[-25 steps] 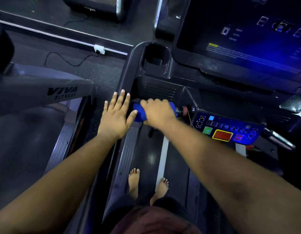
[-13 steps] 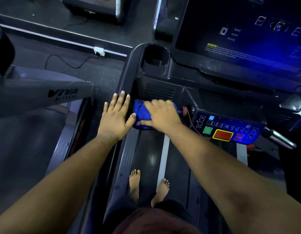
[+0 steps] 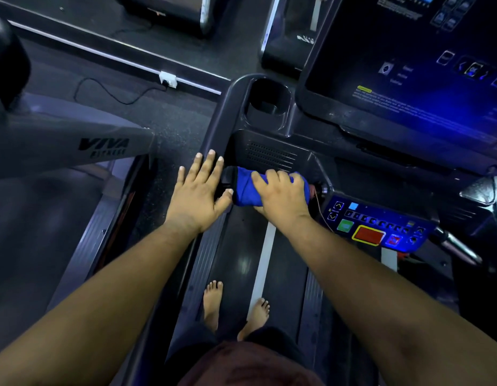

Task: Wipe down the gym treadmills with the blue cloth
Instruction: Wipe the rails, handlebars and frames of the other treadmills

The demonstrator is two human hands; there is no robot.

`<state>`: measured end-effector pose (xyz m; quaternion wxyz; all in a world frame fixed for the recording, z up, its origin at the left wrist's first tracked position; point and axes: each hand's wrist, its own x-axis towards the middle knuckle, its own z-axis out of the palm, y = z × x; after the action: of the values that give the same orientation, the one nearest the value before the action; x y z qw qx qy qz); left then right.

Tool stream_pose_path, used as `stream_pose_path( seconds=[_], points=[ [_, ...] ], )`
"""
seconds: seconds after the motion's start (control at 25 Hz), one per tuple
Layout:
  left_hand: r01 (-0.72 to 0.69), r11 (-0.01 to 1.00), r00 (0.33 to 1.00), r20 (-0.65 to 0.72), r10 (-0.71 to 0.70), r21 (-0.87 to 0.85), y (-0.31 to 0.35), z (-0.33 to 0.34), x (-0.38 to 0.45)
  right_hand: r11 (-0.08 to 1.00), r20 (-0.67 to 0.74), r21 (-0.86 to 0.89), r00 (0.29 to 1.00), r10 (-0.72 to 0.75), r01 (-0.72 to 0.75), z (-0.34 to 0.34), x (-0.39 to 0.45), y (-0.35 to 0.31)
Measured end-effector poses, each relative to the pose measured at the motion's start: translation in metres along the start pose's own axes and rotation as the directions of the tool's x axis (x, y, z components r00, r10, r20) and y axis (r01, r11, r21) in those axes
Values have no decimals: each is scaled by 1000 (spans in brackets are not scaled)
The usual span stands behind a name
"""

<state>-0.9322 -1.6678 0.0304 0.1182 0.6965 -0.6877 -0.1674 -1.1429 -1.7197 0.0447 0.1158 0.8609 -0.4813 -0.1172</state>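
Head view: looking down along both forearms at a treadmill (image 3: 213,126) in a dim room lit blue.
Right hand: the right hand (image 3: 280,195) has its fingers curled over a blue cloth (image 3: 243,188), with the thumb tucked beneath, gripping it.
Cloth: wrapped around a short crossbar (image 3: 227,178) of the treadmill, directly under the right hand; a bare dark stub of the bar shows between the two hands.
Left hand: the left hand (image 3: 198,190) lies flat with straight, spread fingers on the treadmill's side rail, holding nothing; its thumb tip is just beside the cloth's left edge.
Beyond the hands: a cup holder (image 3: 266,103) sits past the fingertips, and a dark screen (image 3: 409,65) with faint icons stands beyond and to the right of the right hand.
Right of the right hand: a button panel (image 3: 378,224) with a green key and a red key ringed in yellow.
Below the hands: the belt (image 3: 236,246) with a white stripe, and two bare feet (image 3: 213,305) standing on it.
Left of the left hand: a neighbouring machine (image 3: 74,146) lettered VIVA.
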Motion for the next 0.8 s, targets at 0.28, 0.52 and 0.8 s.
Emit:
stream_pose_path(
  seconds=[0.28,0.52,0.8],
  points=[
    [-9,1000,1000,12,9,24,1,-2,0,993,-34,72,995,-92,95,5,-57,-7],
    [-113,987,987,-97,125,116,17,-10,-12,953,151,284,977,-153,106,-17,-114,12],
    [39,647,903,304,303,-761,159,-10,-43,914,-145,374,963,226,-158,-45,-185,59]
  ],
)
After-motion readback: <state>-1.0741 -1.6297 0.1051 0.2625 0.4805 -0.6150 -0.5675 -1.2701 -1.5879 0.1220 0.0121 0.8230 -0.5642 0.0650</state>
